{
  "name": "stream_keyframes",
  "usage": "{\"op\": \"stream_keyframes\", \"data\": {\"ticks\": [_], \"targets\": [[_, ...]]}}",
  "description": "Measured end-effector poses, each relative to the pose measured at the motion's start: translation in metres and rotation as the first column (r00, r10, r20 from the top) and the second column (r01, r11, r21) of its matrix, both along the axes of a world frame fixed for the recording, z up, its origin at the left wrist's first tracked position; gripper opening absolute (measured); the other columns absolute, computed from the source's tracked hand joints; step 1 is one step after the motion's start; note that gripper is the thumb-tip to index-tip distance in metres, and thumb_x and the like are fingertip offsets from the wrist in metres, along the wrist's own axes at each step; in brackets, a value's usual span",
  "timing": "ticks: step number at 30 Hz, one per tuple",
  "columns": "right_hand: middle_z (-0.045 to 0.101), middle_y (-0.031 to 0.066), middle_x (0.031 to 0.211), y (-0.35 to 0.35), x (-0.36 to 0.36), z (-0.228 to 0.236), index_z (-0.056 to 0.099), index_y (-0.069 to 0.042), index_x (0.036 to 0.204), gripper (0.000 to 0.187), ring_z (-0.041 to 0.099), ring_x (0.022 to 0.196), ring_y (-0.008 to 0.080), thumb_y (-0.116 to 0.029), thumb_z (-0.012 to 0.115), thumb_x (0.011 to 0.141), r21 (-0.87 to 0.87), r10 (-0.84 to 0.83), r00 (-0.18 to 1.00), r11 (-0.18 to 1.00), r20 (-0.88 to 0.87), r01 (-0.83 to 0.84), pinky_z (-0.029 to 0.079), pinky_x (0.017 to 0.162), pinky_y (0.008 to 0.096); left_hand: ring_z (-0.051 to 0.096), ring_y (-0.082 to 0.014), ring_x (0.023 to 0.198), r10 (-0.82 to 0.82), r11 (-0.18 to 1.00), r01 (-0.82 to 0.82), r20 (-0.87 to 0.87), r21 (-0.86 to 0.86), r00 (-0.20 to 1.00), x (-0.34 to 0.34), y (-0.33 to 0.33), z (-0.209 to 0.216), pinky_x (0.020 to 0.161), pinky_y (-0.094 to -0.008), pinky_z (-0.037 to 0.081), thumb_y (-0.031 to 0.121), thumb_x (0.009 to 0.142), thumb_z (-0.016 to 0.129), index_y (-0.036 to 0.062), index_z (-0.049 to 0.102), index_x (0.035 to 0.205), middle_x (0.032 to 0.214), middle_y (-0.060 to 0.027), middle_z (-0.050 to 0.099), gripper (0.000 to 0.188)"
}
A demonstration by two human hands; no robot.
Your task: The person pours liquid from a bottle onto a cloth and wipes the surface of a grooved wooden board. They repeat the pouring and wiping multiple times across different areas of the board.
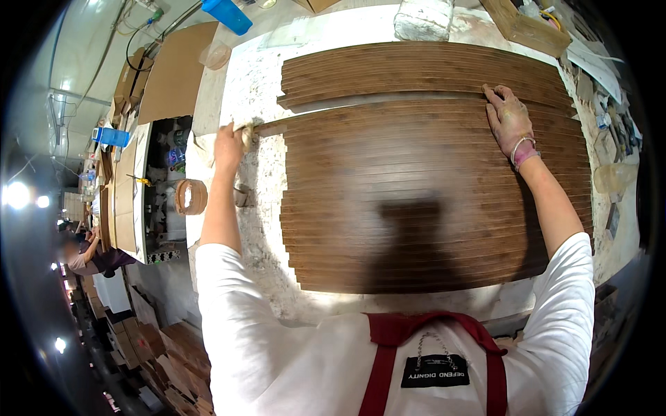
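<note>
Dark brown wooden strips lie side by side on a white, stained worktable, in a large near group and a narrower far group, with a gap between them. At the far edge of the near group, one strip juts out to the left. My left hand is closed on a pale, crumpled rag at that strip's left end; how the rag meets the strip is partly hidden. On the right, my right hand lies on the strips near the gap, fingers stretched out and stained.
Left of the table, a round brown tub stands by a shelf unit. A wrapped white bundle, a blue container and a wooden tray sit at the back. Scraps line the right edge. Another person works far left.
</note>
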State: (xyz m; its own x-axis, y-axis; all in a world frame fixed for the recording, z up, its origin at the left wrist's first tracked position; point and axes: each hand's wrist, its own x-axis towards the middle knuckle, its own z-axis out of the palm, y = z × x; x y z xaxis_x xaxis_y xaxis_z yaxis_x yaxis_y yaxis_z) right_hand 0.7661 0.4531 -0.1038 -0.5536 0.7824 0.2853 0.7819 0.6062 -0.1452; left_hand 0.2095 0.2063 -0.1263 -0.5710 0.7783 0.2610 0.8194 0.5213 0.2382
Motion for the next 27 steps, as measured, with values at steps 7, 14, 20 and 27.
{"op": "stream_keyframes", "data": {"ticks": [7,14,20,27], "targets": [[0.056,0.0176,0.127,0.004,0.010,-0.004,0.058,-0.007,0.129,0.036,0.053,0.119,0.0343,-0.017,0.054,0.094,0.076,0.035,0.999,0.996,0.010,-0.036,0.043,0.100,0.0415,0.066,-0.0285,0.089,-0.143,0.984,0.179,0.570,-0.007,0.809,0.071,0.050,0.000,0.081,-0.0367,0.050,0.021,0.093,0.056,0.0030,0.067,0.110,0.096,-0.0167,0.070,0.027],[0.050,0.0153,0.136,0.012,-0.016,0.011,0.050,-0.010,0.136,0.043,0.045,0.129,0.0337,-0.021,0.054,0.094,-0.034,0.058,0.997,0.998,0.044,-0.056,0.035,0.108,0.0457,0.066,-0.0316,0.096,-0.004,0.990,-0.068,0.493,0.127,0.870,0.064,0.074,0.019,0.087,-0.0388,0.049,0.016,0.093,0.053,0.0019,0.066,0.112,0.106,-0.0206,0.068,0.027],[0.049,0.0117,0.141,0.013,-0.026,-0.012,0.051,-0.010,0.135,0.042,0.042,0.133,0.0326,-0.024,0.053,0.096,0.016,0.209,0.975,0.977,0.076,-0.211,0.034,0.109,0.0437,0.064,-0.0189,0.090,-0.053,0.853,-0.248,0.549,0.459,0.834,0.035,0.065,0.025,0.083,-0.0348,0.049,0.016,0.097,0.051,0.0009,0.066,0.115,0.100,-0.0129,0.069,0.028],[0.057,0.0121,0.127,0.005,-0.033,-0.005,0.056,-0.008,0.128,0.039,0.051,0.121,0.0324,-0.018,0.059,0.091,0.053,0.259,0.966,0.964,0.019,-0.259,0.039,0.103,0.0429,0.060,-0.0137,0.088,-0.025,0.957,-0.181,0.688,0.226,0.726,0.044,0.078,-0.004,0.081,-0.0301,0.047,0.020,0.096,0.055,0.0002,0.063,0.121,0.099,-0.0071,0.068,0.033]]}}
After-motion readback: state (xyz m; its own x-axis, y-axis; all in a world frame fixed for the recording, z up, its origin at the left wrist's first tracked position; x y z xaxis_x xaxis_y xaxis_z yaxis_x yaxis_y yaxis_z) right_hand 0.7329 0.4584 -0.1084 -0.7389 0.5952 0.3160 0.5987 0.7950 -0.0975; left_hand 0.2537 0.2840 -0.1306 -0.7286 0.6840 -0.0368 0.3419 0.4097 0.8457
